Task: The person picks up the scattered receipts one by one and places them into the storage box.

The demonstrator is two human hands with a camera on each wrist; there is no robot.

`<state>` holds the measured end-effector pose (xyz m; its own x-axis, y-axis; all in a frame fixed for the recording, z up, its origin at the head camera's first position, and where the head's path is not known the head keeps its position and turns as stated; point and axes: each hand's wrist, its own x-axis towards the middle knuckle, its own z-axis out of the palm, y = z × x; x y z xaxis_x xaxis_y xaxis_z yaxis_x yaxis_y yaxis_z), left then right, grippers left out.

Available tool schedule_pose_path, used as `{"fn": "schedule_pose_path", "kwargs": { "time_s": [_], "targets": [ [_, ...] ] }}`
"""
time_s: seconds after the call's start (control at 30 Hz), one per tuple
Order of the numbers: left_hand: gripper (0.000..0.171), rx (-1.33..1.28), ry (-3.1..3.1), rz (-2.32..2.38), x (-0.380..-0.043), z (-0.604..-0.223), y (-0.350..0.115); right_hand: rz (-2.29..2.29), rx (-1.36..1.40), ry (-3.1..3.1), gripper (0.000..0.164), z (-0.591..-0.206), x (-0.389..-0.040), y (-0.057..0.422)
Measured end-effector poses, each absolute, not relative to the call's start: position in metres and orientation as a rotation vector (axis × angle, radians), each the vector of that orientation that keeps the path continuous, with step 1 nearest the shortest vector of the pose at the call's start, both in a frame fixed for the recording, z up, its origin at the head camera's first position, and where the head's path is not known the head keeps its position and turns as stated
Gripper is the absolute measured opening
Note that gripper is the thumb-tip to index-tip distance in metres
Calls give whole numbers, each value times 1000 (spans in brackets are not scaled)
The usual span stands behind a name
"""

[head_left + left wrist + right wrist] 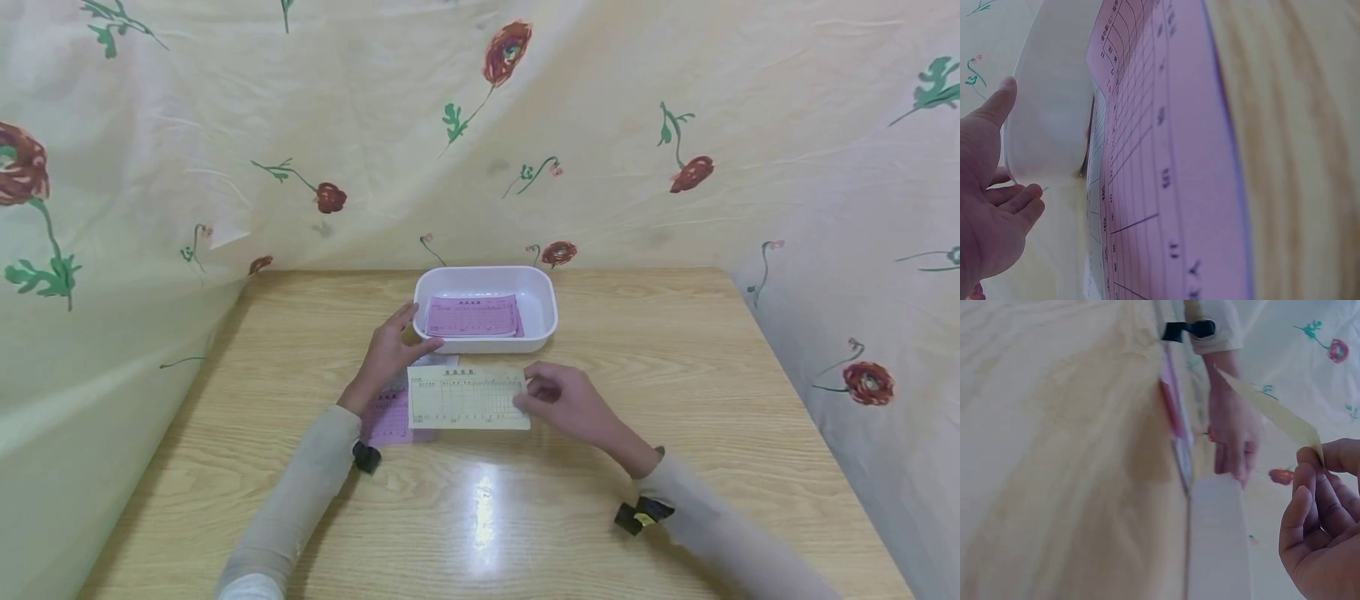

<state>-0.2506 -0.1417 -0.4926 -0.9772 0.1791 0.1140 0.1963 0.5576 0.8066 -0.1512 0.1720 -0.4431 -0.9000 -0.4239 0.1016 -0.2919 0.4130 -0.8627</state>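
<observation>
A pale yellow printed form slip (468, 398) is pinched at its right edge between the thumb and fingers of my right hand (564, 400). It is raised and overlaps purple slips (386, 418) on the table in the head view. My left hand (388, 357) grips the near left corner of a white plastic tub (546, 321), thumb along the front and fingers at the left end. Inside the tub lies a small stack of purple form slips (472, 317). The left wrist view shows a purple slip on the table up close, beside the tub's wall.
A pale slip (442, 361) pokes out between the tub and the yellow slip. Everything rests on a light wood table (637, 333). Flowered cloth (600, 167) hangs behind the table and along both sides. A black band sits on each wrist.
</observation>
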Motion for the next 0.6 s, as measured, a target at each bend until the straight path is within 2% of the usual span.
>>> {"fn": "schedule_pose_path", "kwargs": {
  "time_s": [0.13,0.3,0.6],
  "targets": [
    [91,-298,-2772,-1453,-252,-492,-142,-1559,-629,2519,28,-433,-156,177],
    [78,-259,-2797,-1388,-253,-492,-140,-1629,-606,2477,23,-421,-162,182],
    [74,-283,-2796,-1348,-253,-491,-140,-1678,-578,2479,20,-400,-177,191]
  ]
}}
